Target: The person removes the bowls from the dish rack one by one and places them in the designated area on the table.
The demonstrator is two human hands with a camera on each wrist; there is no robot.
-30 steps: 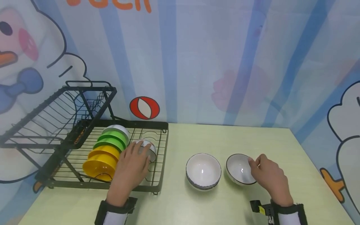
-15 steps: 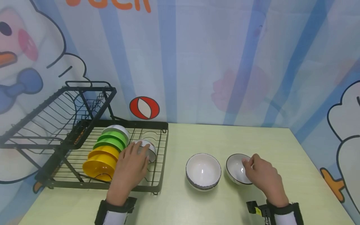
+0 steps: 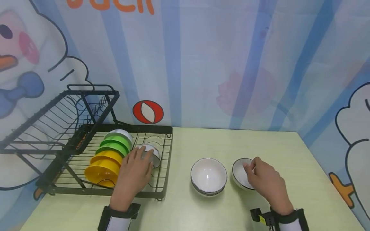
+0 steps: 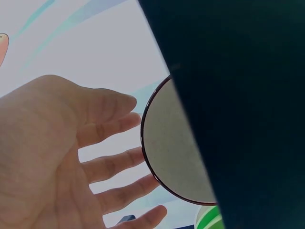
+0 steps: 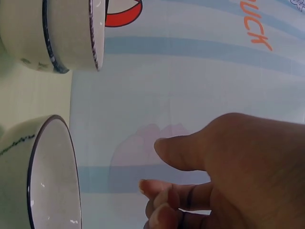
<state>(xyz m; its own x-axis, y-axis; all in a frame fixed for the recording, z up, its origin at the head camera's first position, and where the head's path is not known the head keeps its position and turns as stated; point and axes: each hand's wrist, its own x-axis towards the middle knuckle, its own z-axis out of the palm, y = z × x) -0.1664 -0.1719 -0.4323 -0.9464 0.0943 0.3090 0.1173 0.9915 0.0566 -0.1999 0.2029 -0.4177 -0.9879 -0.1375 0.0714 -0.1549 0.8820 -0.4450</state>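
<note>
White bowls look part-sorted between rack and table; you can't tell from this moment which way they're going. Done, as judged: the row in the dish rack [image 3: 151, 194] is neatly lined up. Left over: the single bowl [image 3: 239, 175] upright on the table [image 3: 190, 211], beside the stacked bowls [image 3: 209, 176], and the small white bowl [image 3: 156, 158] on its side in the rack.

Your left hand [image 3: 133, 171] is at that small bowl, fingers spread, not clamped. Your right hand [image 3: 267, 183] is over the single bowl's rim, thumb and fingers apart, holding nothing.

Count: two yellow bowls [image 3: 102, 171], two green bowls [image 3: 114, 145], one white row bowl [image 3: 126, 133], one small white; table has one single, two stacked.
</note>
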